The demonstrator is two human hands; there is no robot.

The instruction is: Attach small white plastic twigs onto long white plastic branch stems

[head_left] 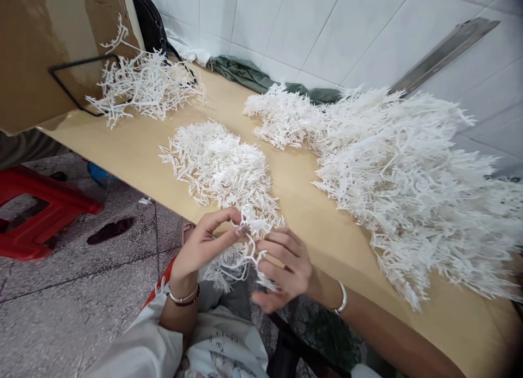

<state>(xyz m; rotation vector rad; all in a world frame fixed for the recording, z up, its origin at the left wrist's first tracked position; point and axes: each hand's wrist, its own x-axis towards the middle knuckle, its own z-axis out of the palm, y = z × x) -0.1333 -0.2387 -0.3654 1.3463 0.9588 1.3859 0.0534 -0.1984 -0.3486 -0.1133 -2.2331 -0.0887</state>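
Observation:
My left hand pinches a small white branched plastic piece between thumb and fingertips, near the table's front edge. Close beside it on the right, my right hand has its fingers curled around part of a white branched stem; its lower end is blurred. More white sprigs hang below my hands, over my lap. Just beyond my hands lies a heap of small white pieces on the tan table.
A large pile of white branches covers the table's right side. Loose white stems lie at the far left by a cardboard box and a black wire frame. Green cloth lies along the wall. A red stool stands left.

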